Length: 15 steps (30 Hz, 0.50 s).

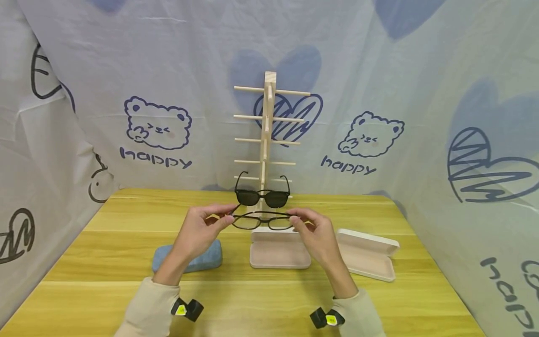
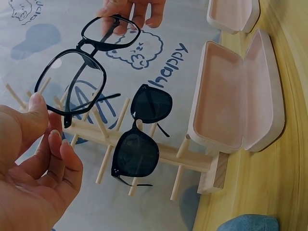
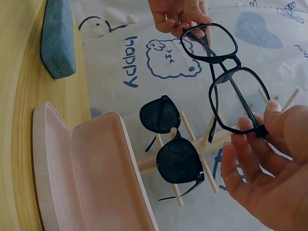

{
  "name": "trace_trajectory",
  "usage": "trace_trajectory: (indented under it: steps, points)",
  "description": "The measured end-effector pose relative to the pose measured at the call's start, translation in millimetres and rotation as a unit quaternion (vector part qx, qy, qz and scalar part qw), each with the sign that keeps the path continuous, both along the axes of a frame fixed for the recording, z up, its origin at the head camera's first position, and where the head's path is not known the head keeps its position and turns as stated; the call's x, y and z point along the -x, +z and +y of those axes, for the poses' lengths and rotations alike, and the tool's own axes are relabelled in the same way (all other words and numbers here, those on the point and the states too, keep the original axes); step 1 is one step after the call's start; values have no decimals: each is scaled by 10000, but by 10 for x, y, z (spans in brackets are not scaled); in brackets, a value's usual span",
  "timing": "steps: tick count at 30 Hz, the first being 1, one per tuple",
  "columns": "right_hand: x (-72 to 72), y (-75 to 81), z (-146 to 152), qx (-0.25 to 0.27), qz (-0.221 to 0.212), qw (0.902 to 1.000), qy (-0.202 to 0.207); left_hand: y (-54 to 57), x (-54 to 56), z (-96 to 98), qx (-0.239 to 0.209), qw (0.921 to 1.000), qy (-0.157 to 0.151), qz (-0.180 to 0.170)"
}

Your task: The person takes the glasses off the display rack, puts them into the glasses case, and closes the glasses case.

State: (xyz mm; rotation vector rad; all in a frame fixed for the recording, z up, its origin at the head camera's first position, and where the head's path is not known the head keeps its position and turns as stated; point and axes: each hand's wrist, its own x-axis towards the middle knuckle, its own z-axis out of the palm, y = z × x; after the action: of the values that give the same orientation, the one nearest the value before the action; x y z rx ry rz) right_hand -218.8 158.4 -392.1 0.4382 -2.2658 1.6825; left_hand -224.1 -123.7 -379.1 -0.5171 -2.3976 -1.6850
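Observation:
Black-framed eyeglasses with clear lenses point(image 1: 264, 220) are held up in front of the wooden rack by both hands. The left hand point(image 1: 202, 229) pinches one end of the frame between thumb and fingers. At the opposite end the right hand point(image 1: 317, 236) pinches the frame the same way. In the left wrist view the eyeglasses' temples cross behind the lenses. Black sunglasses point(image 2: 137, 154) hang low on the rack point(image 1: 268, 107), just beyond the eyeglasses. Below the hands lies an open case with a pink lining point(image 1: 280, 255).
A second open pink-lined case point(image 1: 366, 259) sits to the right. On the left lies a closed blue case point(image 1: 206, 259), partly hidden by the left arm. The rack's thin pegs stick out sideways. Printed cloth point(image 1: 210, 61) hangs behind and beside the wooden table point(image 1: 240, 304).

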Motion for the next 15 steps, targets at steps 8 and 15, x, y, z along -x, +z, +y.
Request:
trace_trajectory:
  steps: [8, 15]
  points:
    - [17, -13, -29, 88, -149, 9994, -311, -20, -1, 17, -59, 9998, -164, 84]
    - [20, -12, -32, 107, -207, 9985, -492, -24, -1, 31, 57, 9997, -211, 117]
